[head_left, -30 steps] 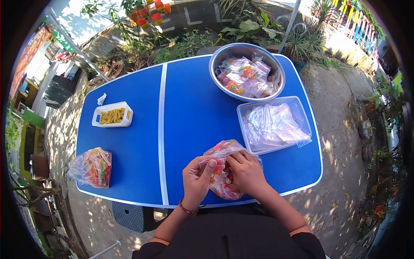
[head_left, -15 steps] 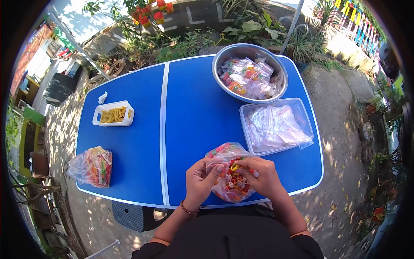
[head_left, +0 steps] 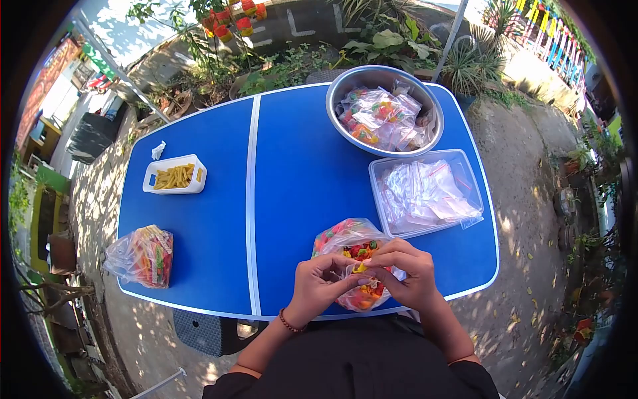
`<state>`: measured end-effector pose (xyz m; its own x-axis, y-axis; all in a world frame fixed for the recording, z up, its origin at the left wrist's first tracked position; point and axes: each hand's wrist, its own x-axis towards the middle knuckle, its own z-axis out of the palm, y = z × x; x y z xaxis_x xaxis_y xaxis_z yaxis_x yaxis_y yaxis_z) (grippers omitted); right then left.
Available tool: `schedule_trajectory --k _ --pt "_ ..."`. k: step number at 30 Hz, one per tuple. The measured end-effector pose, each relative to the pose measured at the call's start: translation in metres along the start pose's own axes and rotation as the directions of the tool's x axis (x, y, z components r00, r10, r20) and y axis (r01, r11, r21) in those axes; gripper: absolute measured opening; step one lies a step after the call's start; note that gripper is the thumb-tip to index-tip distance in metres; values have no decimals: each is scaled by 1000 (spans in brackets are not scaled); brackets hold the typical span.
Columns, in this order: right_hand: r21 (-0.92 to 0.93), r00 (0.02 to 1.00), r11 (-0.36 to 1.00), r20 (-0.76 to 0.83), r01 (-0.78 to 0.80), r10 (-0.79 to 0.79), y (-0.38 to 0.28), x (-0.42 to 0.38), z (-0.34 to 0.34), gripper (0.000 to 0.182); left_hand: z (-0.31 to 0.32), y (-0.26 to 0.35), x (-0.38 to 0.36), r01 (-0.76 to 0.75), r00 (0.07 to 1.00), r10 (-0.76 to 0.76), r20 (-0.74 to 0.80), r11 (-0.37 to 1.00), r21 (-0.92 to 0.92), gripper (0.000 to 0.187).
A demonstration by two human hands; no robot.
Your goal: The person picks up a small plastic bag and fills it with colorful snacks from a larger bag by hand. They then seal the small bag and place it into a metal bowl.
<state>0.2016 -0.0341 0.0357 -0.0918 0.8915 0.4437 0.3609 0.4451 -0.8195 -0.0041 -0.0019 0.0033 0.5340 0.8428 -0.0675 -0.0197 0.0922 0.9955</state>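
top: black, short sleeves | left wrist: beaded bracelet [head_left: 288, 322], probably brown-red | hands: bare

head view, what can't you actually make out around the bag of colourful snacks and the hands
Head view only:
- Near end of the snack bag: covered by the left hand and right hand, so whether it is open or sealed is unclear.
- Small piece between the fingertips: too small to identify.
- Packets in the metal bowl: contents blurred by overlapping plastic.

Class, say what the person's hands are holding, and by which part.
Both hands, left hand and right hand, hold the clear plastic bag of colourful pieces by its near edge; exact grip is unclear.
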Motion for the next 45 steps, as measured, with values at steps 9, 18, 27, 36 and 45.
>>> schedule_trajectory --k 9,18,27,36,45 --pt "-37 999 999 48 -12 14 -12 5 -7 21 5 2 2 1 999 6 43 986 -167 25" --pt "-544 987 832 41 -109 156 22 -10 18 19 6 -6 8 -28 980 -25 -198 965 -262 31" --pt "-584 993 807 15 -85 116 25 -11 24 12 8 -1 8 -8 978 -69 -195 929 -369 27" --pt "178 885 952 -357 -250 299 7 -9 11 10 6 3 1 -38 980 7 -198 987 -156 22" --pt "-126 945 992 -323 7 -48 2 -8 12 15 6 -5 0 -33 997 32 -77 999 -12 30"
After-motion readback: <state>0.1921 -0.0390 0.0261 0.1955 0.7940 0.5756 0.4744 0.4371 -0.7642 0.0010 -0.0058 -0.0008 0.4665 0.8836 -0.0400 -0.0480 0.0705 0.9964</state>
